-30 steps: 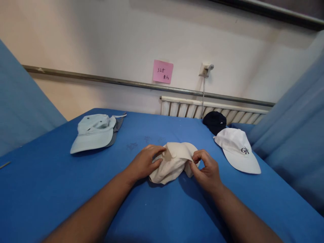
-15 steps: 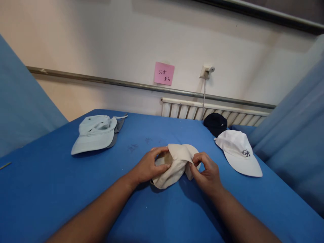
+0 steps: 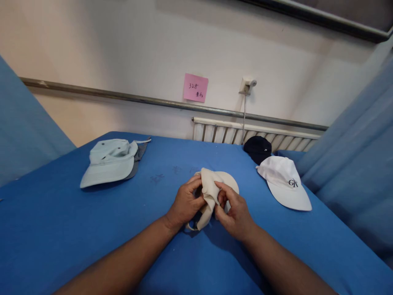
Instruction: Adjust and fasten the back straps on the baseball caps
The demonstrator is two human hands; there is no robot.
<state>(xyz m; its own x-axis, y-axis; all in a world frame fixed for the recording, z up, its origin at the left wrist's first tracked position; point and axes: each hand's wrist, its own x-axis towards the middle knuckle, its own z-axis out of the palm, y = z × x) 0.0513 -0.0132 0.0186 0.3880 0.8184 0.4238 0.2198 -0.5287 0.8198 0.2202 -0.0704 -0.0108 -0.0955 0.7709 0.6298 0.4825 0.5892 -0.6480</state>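
A beige baseball cap (image 3: 210, 186) is bunched between my hands at the middle of the blue table, its brim pointing away to the right and its strap hanging at the near left. My left hand (image 3: 186, 203) grips the cap's left side, with fingers partly inside the opening. On the right, my right hand (image 3: 233, 209) pinches the crown's fabric between thumb and fingers. Some fingertips are hidden by the folded cloth.
A pale blue cap (image 3: 110, 162) lies over a dark grey cap (image 3: 140, 155) at the left. To the right are a white cap (image 3: 284, 180) with black letters and a black cap (image 3: 258, 149). A radiator (image 3: 219, 132) stands behind the blue table (image 3: 123, 229).
My right hand has shifted left along the cap, from near the brim to the crown. The crown is now squeezed narrower and more folded. The view has shifted slightly.
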